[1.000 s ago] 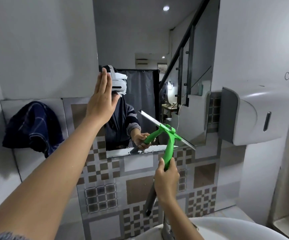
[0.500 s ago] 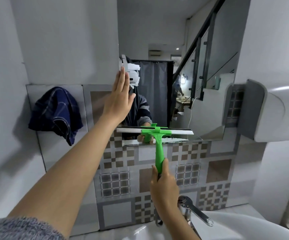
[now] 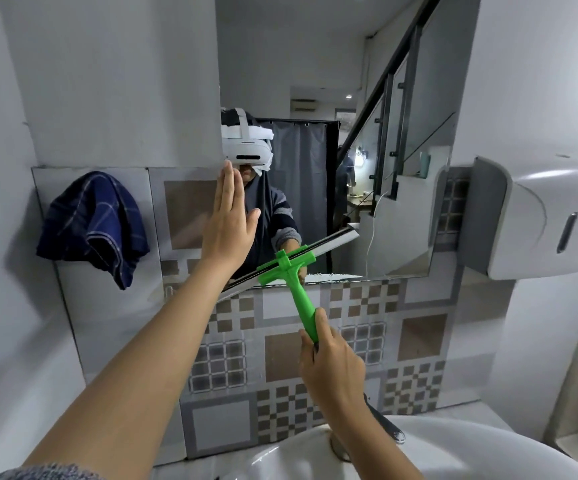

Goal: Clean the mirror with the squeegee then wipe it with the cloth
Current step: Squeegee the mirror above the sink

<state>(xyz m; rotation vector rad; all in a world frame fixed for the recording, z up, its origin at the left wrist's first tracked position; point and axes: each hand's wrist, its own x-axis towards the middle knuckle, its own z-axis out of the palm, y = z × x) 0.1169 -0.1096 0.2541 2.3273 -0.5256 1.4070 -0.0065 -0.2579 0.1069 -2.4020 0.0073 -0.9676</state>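
The wall mirror (image 3: 315, 81) fills the upper middle of the view. My right hand (image 3: 329, 362) grips the lower end of the green squeegee (image 3: 298, 292) handle. Its blade lies tilted across the mirror's bottom edge, right end higher, left end hidden behind my left forearm. My left hand (image 3: 228, 223) is flat, fingers together and pointing up, pressed against the mirror's left edge. A dark blue checked cloth (image 3: 93, 223) hangs on the tiled wall to the left of the mirror, apart from both hands.
A white wall dispenser (image 3: 537, 220) juts out at the right of the mirror. Below are a white basin (image 3: 471, 452) and a chrome tap (image 3: 384, 427). Patterned tiles (image 3: 419, 334) cover the wall under the mirror. A grey side wall closes the left.
The squeegee blade has gone from level to tilted, right end up, low on the mirror. My left hand stays flat on the mirror's left edge. The view has shifted slightly.
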